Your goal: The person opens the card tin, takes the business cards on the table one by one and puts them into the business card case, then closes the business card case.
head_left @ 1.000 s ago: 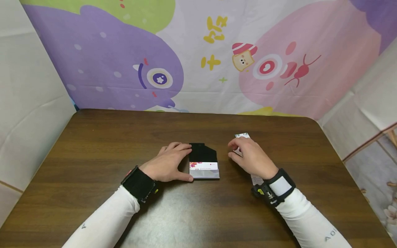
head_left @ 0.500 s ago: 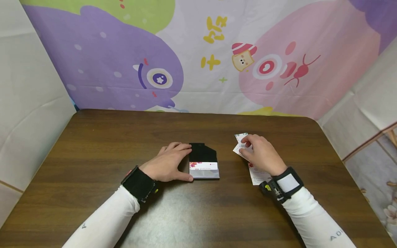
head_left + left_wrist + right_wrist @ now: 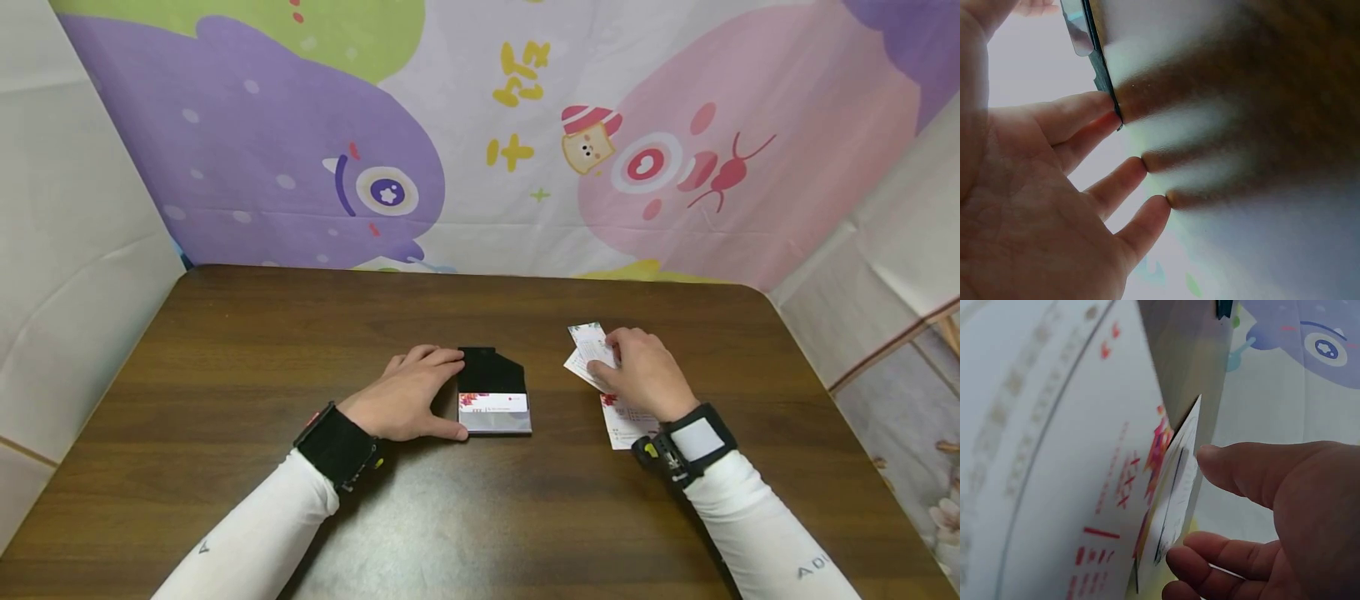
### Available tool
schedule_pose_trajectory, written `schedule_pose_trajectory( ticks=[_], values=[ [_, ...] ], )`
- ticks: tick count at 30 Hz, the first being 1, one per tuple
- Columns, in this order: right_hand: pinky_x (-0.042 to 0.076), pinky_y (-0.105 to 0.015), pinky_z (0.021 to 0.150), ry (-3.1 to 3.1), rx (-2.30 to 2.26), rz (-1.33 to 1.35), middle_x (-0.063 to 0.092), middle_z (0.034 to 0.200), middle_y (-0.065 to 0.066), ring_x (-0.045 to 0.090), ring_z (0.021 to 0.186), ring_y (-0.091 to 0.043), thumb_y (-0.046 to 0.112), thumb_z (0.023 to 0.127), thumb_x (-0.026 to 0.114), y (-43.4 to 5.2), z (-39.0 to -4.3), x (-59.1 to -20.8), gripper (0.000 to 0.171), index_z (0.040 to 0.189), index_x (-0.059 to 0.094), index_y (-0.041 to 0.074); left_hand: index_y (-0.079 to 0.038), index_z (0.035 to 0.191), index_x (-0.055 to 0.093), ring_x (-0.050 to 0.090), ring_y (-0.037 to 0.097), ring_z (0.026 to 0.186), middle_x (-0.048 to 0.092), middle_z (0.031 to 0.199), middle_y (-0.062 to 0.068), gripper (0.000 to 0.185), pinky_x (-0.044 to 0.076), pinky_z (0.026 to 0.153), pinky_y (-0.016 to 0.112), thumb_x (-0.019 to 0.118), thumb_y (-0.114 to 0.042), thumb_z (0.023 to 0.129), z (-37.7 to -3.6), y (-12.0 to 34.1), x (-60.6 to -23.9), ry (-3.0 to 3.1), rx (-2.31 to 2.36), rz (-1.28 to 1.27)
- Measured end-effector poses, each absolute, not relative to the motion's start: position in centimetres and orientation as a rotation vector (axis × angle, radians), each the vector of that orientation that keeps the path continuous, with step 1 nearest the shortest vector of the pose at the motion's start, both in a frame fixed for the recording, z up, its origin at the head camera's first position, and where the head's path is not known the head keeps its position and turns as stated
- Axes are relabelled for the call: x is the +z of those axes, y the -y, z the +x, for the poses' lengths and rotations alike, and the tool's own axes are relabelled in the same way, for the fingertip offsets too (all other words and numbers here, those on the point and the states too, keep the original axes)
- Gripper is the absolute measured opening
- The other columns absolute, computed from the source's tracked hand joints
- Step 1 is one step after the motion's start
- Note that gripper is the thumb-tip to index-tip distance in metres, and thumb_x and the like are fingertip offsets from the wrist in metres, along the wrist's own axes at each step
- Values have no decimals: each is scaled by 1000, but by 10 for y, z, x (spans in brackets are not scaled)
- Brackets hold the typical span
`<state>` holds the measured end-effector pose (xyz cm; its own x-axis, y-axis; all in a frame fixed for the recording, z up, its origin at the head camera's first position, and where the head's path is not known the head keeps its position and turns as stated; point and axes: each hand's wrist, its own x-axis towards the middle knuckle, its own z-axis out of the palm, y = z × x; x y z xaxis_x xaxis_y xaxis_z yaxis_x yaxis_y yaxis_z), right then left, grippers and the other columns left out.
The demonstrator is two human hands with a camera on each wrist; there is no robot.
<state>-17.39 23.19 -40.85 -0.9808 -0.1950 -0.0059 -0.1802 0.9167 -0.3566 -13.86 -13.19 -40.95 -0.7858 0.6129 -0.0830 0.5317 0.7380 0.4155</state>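
A black card holder [image 3: 491, 379] lies flat mid-table with a stack of white cards [image 3: 492, 403] showing in its lower half. My left hand [image 3: 431, 392] rests flat against its left side, the straight fingers [image 3: 1079, 115] touching the holder's edge [image 3: 1100, 62] and the thumb lying along its near corner. To the right, several loose white cards [image 3: 587, 337] lie fanned on the table. My right hand [image 3: 606, 367] sits on them and pinches one card [image 3: 1172, 500] between thumb and fingers, its edge raised off the card [image 3: 1041, 456] beneath. One more card [image 3: 621, 427] sticks out near that wrist.
The dark wooden table [image 3: 300, 350] has rounded far corners. A cartoon-printed cloth backdrop [image 3: 480, 133] hangs behind it, with pale cloth walls at both sides. Black bands sit on both wrists over white sleeves.
My right hand has moved right and a little back from beside the holder onto the loose cards and taken hold of one. The left hand and the holder have stayed put.
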Motion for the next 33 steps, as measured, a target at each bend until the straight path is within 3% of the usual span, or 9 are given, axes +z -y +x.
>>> schedule_pose_trajectory(
  ticks=[7, 15, 22, 29, 33],
  values=[
    [46, -58, 94, -3019, -515, -210, 64, 118, -27, 56, 113, -45, 38, 97, 76, -233, -172, -410, 59, 129, 65, -10, -3, 157, 50, 31, 37, 152, 42, 165, 11, 97, 31, 116, 64, 84, -58, 86, -138, 132, -408, -2718, 558, 902],
    [46, -59, 94, -3038, -492, -185, 63, 120, -29, 55, 116, -48, 41, 95, 79, -233, -172, -412, 61, 127, 65, -10, -3, 157, 50, 32, 37, 151, 43, 165, 10, 97, 31, 115, 64, 83, -59, 85, -139, 132, -409, -2725, 549, 908],
    [46, -56, 91, -3017, -523, -162, 65, 116, -27, 55, 112, -46, 39, 94, 80, -234, -173, -411, 59, 125, 66, -10, -3, 157, 50, 32, 37, 152, 42, 165, 10, 97, 31, 116, 64, 84, -59, 85, -138, 132, -409, -2724, 550, 898],
    [49, -48, 76, -2961, -545, -75, 70, 108, -25, 62, 92, -38, 41, 91, 82, -236, -176, -407, 61, 123, 66, -9, -3, 157, 50, 31, 36, 152, 43, 165, 10, 97, 31, 116, 64, 84, -58, 85, -138, 132, -410, -2727, 546, 900],
    [49, -46, 75, -2971, -577, -87, 70, 106, -23, 63, 89, -36, 39, 89, 84, -238, -177, -407, 60, 121, 65, -9, -3, 157, 50, 31, 37, 152, 42, 165, 10, 97, 31, 116, 64, 84, -58, 85, -138, 132, -409, -2726, 544, 899]
  ],
)
